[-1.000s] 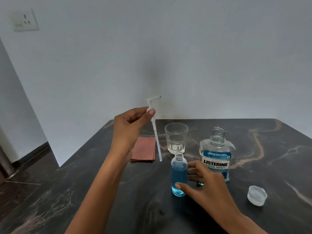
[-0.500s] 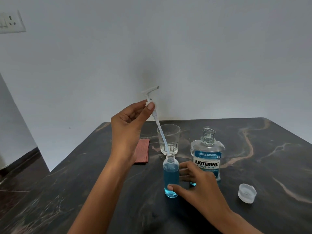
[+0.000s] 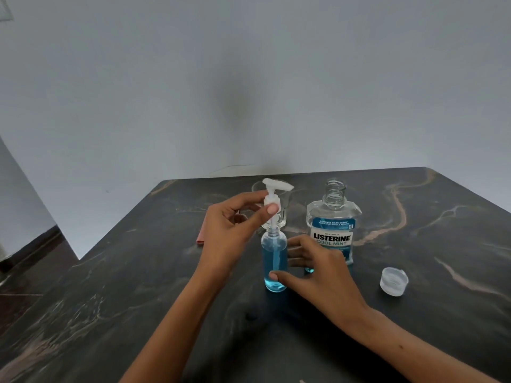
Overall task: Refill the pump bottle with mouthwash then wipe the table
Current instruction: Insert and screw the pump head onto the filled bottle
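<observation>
A small clear pump bottle (image 3: pixel 274 258) filled with blue mouthwash stands upright in the middle of the dark marble table (image 3: pixel 138 299). My right hand (image 3: pixel 318 275) grips its lower body. My left hand (image 3: pixel 229 230) pinches the white pump head (image 3: pixel 272 197) by its collar; the dip tube is down inside the bottle, and the collar sits a little above the neck. The open Listerine bottle (image 3: pixel 333 230), nearly empty, stands just right of the small bottle. Its clear cap (image 3: pixel 394 281) lies on the table to the right.
A drinking glass (image 3: pixel 286 200) stands behind the pump head, mostly hidden by it and my left hand. A folded reddish cloth (image 3: pixel 201 237) lies left of it, partly covered by my left hand. The table's back edge meets a grey wall; its left edge drops to the floor.
My left hand lowered the pump head, so the dip tube slid from above the neck down into the blue bottle. My right hand stayed on the bottle.
</observation>
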`<action>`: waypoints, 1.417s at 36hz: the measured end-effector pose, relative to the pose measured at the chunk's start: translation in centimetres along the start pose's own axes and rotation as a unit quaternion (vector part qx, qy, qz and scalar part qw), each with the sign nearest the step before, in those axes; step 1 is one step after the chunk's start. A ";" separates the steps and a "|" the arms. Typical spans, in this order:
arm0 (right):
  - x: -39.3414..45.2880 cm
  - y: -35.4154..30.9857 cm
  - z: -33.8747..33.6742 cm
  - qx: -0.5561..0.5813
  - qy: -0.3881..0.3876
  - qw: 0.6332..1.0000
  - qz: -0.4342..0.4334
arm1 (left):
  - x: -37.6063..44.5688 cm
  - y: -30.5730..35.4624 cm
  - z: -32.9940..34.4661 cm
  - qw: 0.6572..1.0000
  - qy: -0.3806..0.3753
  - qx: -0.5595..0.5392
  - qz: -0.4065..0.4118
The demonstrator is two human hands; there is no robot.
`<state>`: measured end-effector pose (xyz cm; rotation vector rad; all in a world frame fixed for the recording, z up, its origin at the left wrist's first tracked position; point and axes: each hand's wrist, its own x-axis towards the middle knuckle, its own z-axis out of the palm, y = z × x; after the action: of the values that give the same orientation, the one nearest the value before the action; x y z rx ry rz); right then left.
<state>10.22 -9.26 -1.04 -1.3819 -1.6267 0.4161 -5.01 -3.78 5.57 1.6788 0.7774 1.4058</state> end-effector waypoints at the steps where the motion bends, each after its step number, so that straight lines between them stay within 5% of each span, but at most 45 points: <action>1: 0.0 -0.1 0.0 -0.002 -0.001 1.000 0.000 | -0.2 -0.3 0.0 1.000 -0.006 0.003 0.002; 12: 0.2 -0.6 0.0 -0.028 -0.008 1.000 0.004 | -1.2 -2.0 -0.5 0.998 -0.048 -0.040 0.007; 20: 0.2 -0.9 0.1 -0.035 -0.019 0.999 -0.002 | -1.1 -2.2 -0.1 0.998 -0.035 0.036 0.040; 27: 0.3 -1.0 0.0 -0.043 -0.032 0.999 -0.001 | -1.3 -2.5 -0.4 0.996 -0.072 -0.052 0.005; 37: 0.5 -1.3 0.0 -0.063 -0.028 0.998 -0.001 | -0.9 -2.9 -0.5 0.996 -0.045 0.043 0.063; 48: 1.5 -2.0 1.1 -0.060 -0.008 0.998 -0.004 | -0.9 -2.8 -2.5 0.992 -0.121 -0.020 -0.019; 51: 1.7 -2.1 1.3 -0.065 0.003 0.998 -0.007 | -0.9 -3.0 -2.5 0.995 -0.093 0.024 -0.005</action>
<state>8.04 -7.97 0.54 -1.4641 -1.6820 0.3018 -7.56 -2.62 2.68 1.8096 0.7173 1.2116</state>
